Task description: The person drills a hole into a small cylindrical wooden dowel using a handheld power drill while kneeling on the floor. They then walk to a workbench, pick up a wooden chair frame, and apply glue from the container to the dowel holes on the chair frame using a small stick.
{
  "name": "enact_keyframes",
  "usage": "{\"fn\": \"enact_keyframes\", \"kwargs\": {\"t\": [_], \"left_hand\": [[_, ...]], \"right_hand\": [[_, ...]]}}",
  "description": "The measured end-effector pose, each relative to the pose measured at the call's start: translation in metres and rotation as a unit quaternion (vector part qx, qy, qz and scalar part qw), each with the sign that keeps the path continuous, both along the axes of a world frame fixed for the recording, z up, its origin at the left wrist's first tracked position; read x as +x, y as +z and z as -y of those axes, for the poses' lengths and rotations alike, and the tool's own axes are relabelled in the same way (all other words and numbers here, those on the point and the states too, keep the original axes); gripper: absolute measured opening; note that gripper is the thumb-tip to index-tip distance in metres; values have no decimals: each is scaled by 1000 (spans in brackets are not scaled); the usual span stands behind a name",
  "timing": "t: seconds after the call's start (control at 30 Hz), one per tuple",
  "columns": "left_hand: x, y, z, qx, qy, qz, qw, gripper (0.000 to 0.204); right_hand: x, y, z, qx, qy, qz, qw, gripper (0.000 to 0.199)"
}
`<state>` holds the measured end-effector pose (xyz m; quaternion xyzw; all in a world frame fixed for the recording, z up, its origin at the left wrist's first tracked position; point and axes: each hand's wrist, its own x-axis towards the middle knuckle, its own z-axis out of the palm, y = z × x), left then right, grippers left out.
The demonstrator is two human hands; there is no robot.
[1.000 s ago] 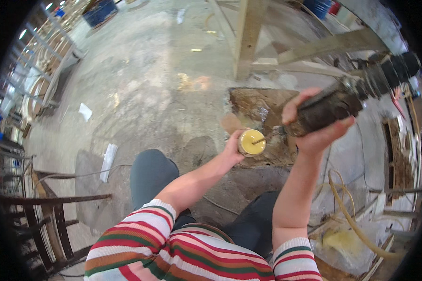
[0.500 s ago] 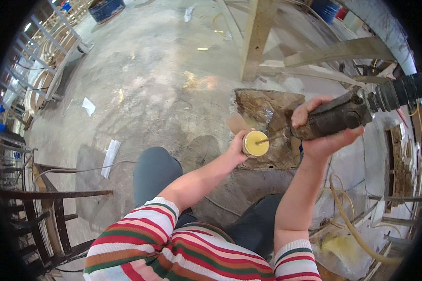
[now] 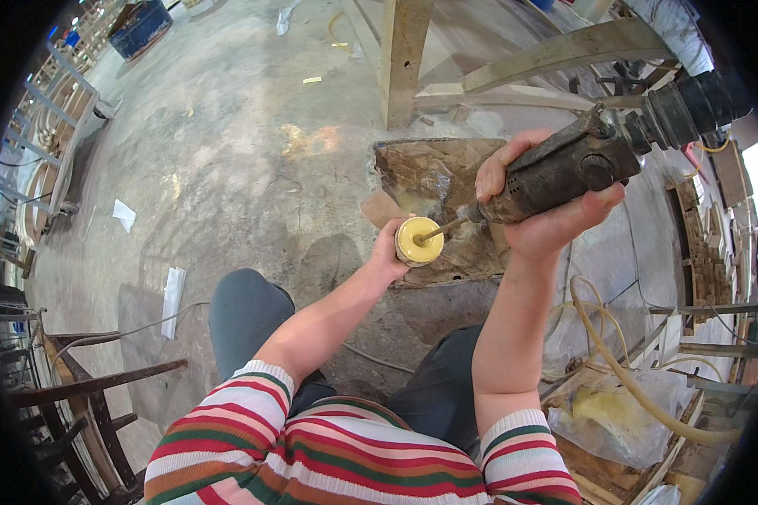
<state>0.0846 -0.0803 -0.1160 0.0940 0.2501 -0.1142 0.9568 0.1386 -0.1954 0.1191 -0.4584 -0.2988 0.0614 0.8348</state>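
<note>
My left hand (image 3: 385, 250) is wrapped round a small cup (image 3: 411, 263) of pale yellow liquid (image 3: 410, 231), held upright in front of me. A thin metal stirring rod (image 3: 450, 227) dips into the liquid, which has a hollow around it. The rod runs from the nose of a dark, worn power drill (image 3: 556, 183). My right hand (image 3: 541, 231) grips the drill's body from below, fingers curled over its far side and thumb lying along the near side. The drill slants up to the right, ending in a black ribbed part (image 3: 695, 105).
Beneath the cup lies a stained brown sheet (image 3: 472, 263) on the concrete floor (image 3: 227, 185). A wooden frame (image 3: 406, 63) rises ahead. At right are a yellow hose (image 3: 615, 383) and a clear plastic bag (image 3: 623, 425); dark wooden chair parts (image 3: 101, 387) stand at left.
The view has shifted, so the surroundings sit further left. The liquid's surface has gone from nearly flat to hollowed around the rod. Both hands keep their holds.
</note>
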Motion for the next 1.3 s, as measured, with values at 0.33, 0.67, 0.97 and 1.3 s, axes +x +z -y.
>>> {"fn": "enact_keyframes", "kwargs": {"t": [0.33,0.67,0.97,1.3], "left_hand": [[3,-9,3,-3,23,-17,1000,27],[3,-8,5,-5,21,-22,1000,27],[3,-7,4,8,12,-10,1000,27],[1,2,6,3,-1,-10,1000,26]], "right_hand": [[-1,0,1,-1,-25,-14,1000,92],[-3,2,0,-13,-42,-16,999,91],[-4,2,-2,-25,-44,-5,999,90],[-3,1,-1,-26,-39,-9,999,90]]}}
